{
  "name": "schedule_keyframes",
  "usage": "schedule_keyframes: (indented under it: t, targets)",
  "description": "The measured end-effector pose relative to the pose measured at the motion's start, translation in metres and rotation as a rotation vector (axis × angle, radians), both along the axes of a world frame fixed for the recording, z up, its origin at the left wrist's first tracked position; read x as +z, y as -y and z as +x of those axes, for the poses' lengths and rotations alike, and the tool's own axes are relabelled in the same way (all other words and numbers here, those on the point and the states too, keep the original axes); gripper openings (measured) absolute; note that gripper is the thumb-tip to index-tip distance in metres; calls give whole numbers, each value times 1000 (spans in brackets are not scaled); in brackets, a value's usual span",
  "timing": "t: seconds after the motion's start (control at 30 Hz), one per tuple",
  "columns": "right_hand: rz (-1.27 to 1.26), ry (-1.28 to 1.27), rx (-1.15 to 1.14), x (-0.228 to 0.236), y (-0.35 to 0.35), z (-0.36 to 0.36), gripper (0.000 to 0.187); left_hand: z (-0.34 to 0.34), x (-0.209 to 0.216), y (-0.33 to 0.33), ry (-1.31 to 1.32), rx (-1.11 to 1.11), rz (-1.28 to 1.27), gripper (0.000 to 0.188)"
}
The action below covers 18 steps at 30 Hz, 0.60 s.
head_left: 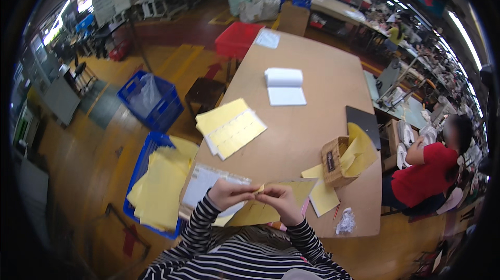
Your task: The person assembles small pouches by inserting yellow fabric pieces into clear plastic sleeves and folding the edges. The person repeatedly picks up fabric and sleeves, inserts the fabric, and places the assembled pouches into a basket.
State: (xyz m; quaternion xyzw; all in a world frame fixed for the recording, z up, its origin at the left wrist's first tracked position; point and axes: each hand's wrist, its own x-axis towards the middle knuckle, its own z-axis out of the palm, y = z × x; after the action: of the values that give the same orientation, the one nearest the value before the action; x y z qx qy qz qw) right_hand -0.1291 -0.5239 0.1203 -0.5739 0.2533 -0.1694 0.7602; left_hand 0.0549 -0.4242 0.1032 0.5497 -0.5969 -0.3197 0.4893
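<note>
My left hand (232, 194) and my right hand (281, 202) meet in front of my body at the table's near edge. Both are closed in a pinch on a small yellow paper piece (259, 189), mostly covered by my fingers. Under and behind them lies a yellow sheet with dark printed marks (250, 215), partly hidden by my hands. Left of my left hand is a white printed sheet (200, 182). Farther out rest yellow sheets marked off in rows (240, 132), overlapping on a white one.
A wicker basket (332, 161) with yellow paper stands right, beside a yellow pad (324, 196) and crumpled paper (346, 222). An open notebook (286, 95) lies farther back. Left of the table, a blue crate (136, 176) holds yellow sheets. A person in red (424, 173) sits at right.
</note>
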Motion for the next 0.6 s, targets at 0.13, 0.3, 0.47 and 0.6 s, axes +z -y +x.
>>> schedule_keyframes:
  t: [0.13,0.3,0.47,0.6]
  targets:
    - [54,-8,49,-5,0,5,14,6,-2,-5,24,-49,52,31]
    - [131,87,77,-11,1,12,16,4,-2,-6,-242,-2,114,33]
    - [179,74,11,-16,0,18,10,1,-6,-4,-199,33,67,29]
    - [213,150,-163,-20,-10,24,5,-8,-17,-2,-175,166,127,27]
